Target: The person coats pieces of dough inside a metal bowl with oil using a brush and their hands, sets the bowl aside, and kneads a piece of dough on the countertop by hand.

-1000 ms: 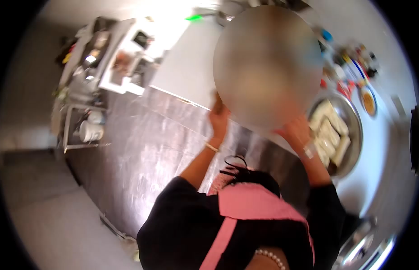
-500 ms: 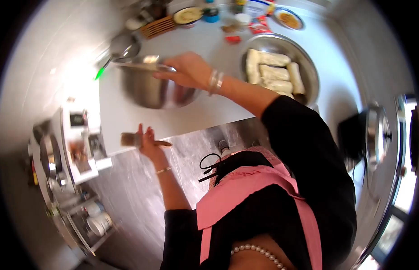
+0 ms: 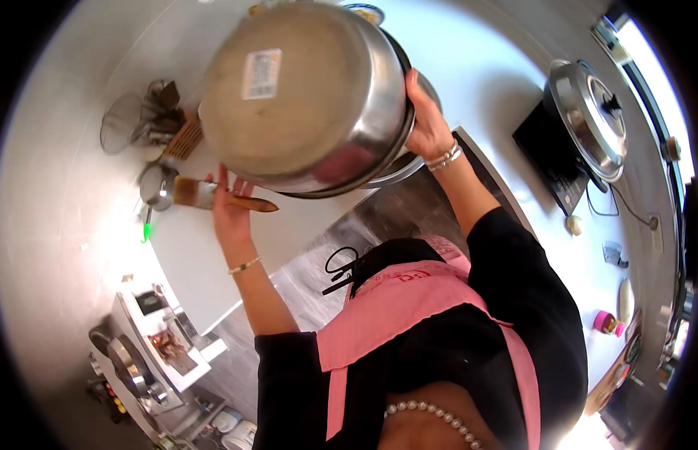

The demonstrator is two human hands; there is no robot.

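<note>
A large steel bowl [image 3: 311, 97] is raised and tipped, its underside with a white label [image 3: 261, 73] facing the camera. My right hand [image 3: 428, 124] grips its rim on the right side. My left hand [image 3: 233, 206] is at the bowl's lower left edge, its fingers round a wooden-handled brush [image 3: 251, 203] whose bristles point left. Whether the left fingers also bear the bowl is hard to tell. Behind and below the raised bowl, part of another metal rim [image 3: 398, 174] shows; what lies in it is hidden.
A lidded pan [image 3: 589, 124] stands on a black cooktop [image 3: 552, 154] at the right. A wooden rack [image 3: 185, 136], strainer [image 3: 120, 124] and small metal pot [image 3: 158, 186] are at the left. A pink-capped jar [image 3: 606, 322] sits at lower right.
The steel bowl has gone up and right and turned its underside to the camera. My right hand has moved right with it; my left hand and brush have come up to its edge.
</note>
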